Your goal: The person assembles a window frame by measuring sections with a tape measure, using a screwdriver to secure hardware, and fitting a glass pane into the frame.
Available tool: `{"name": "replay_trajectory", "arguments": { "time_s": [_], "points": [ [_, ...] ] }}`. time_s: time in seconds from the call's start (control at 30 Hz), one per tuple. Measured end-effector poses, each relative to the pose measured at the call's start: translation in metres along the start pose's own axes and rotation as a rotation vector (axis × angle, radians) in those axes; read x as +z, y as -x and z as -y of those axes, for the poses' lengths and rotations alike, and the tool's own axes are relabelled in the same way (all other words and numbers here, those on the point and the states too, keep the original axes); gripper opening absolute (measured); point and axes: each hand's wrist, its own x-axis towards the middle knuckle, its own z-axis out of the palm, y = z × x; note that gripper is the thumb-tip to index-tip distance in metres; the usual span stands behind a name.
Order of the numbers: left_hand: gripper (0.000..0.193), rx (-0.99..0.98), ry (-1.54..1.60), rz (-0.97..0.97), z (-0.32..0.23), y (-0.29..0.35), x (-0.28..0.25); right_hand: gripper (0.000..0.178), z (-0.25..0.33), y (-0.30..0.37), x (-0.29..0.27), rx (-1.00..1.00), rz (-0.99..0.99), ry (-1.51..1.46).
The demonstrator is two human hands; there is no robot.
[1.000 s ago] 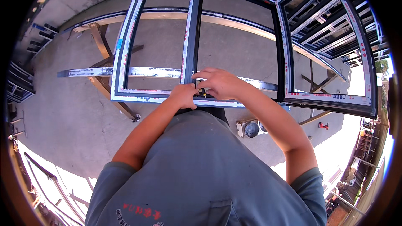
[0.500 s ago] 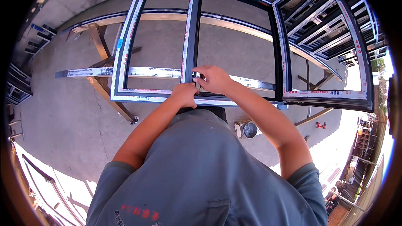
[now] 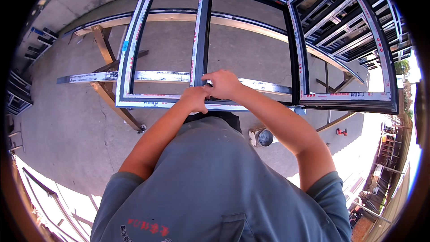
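1. Window frame [image 3: 204, 40]: dark metal with white protective film on its edges, lying flat on wooden trestles [image 3: 105, 47] over the concrete floor [image 3: 62, 125]; it is the landmark.
2. Left hand [image 3: 195, 98]: rests on the frame's near rail, just left of where the dark centre mullion [image 3: 202, 27] meets that rail. Fingers are curled together, pressed on the rail; whether they pinch anything cannot be told.
3. Right hand [image 3: 224, 84]: at the foot of the mullion, just right of the left hand and touching it. Fingers bent down onto the joint; what is under them is hidden, so its grip cannot be told.
4. Both forearms reach across the near rail from the person's grey shirt [image 3: 210, 179].
5. Silver bar [image 3: 121, 77]: lies crosswise under the frame, sticking out past its left side.
6. Stacked frames [image 3: 358, 31]: beyond the frame's right end.
7. Round dark object [image 3: 265, 137]: on the floor below the frame's near rail, right of the shirt.
8. Small red tool [image 3: 341, 131]: on the floor, further right.
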Motion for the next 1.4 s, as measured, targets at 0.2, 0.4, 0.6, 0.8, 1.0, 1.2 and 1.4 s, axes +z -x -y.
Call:
{"name": "replay_trajectory", "arguments": {
  "time_s": [0.2,0.4,0.6,0.8,1.0,1.2,1.4],
  "points": [
    [0.061,0.018,-0.036,-0.007,-0.002,0.002,-0.001,0.032,-0.026,0.011,-0.036,-0.613,0.029,0.193],
    [0.055,-0.082,0.009,0.001,-0.003,0.002,-0.001,0.036,0.005,-0.005,-0.041,-0.281,0.303,0.290],
    [0.057,-0.025,0.040,0.020,-0.007,0.003,-0.006,0.032,0.001,-0.017,0.021,0.233,-0.072,0.001],
    [0.059,0.003,-0.036,-0.009,-0.008,0.006,-0.006,0.031,-0.025,0.000,-0.023,-0.520,-0.126,0.238],
    [0.059,-0.006,-0.032,-0.013,-0.005,0.005,-0.003,0.029,-0.009,-0.003,-0.050,-0.524,0.181,0.473],
    [0.062,-0.013,-0.010,-0.001,-0.004,0.003,-0.003,0.031,0.013,0.001,-0.024,-0.049,0.162,0.296],
    [0.058,-0.016,-0.014,-0.006,-0.015,0.007,-0.011,0.038,-0.011,-0.002,-0.003,-0.072,0.081,0.031]
  ]
}}
